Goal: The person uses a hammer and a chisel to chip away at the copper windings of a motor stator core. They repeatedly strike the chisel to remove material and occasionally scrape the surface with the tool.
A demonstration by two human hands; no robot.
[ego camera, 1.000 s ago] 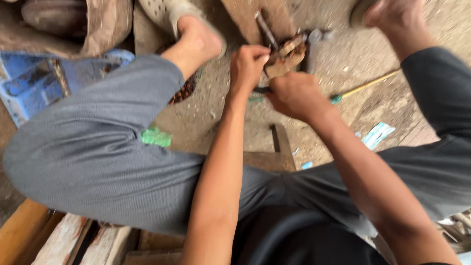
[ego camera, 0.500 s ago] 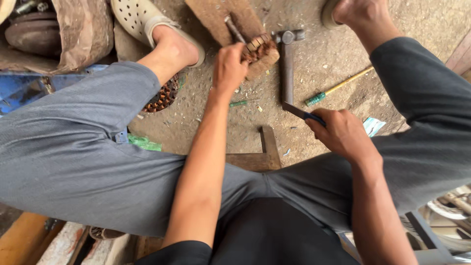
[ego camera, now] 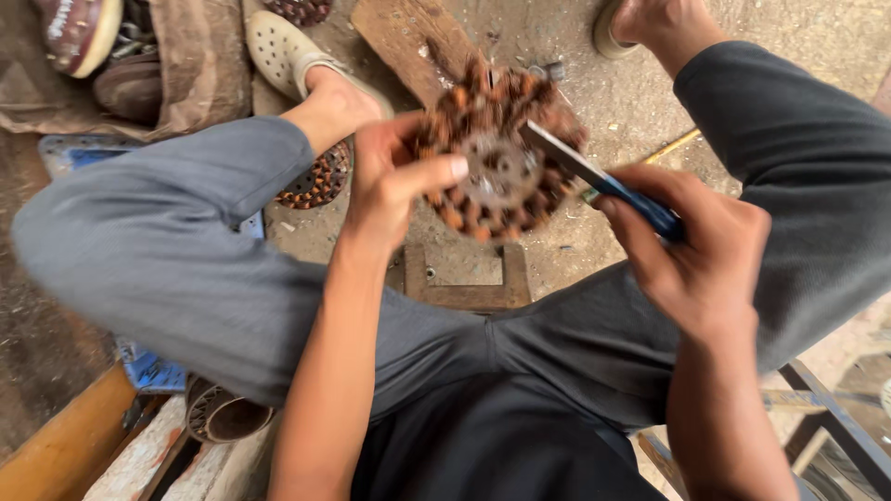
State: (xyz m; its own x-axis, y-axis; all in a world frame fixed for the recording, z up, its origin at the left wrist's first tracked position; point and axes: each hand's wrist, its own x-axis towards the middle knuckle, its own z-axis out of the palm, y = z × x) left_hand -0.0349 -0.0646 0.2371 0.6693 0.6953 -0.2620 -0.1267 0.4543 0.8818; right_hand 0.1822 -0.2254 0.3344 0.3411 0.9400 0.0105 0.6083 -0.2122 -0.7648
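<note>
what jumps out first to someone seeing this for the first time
At upper centre, the left hand holds up a rusty round part ringed with copper-wound teeth. The right hand presses a blue-handled flat tool against its metal hub. A similar toothed ring lies on the dirt floor near the sandalled foot.

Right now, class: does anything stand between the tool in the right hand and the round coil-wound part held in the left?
Nothing visible does. The blue-handled tool in the right hand already reaches the round coil-wound part gripped by the left hand.
</note>
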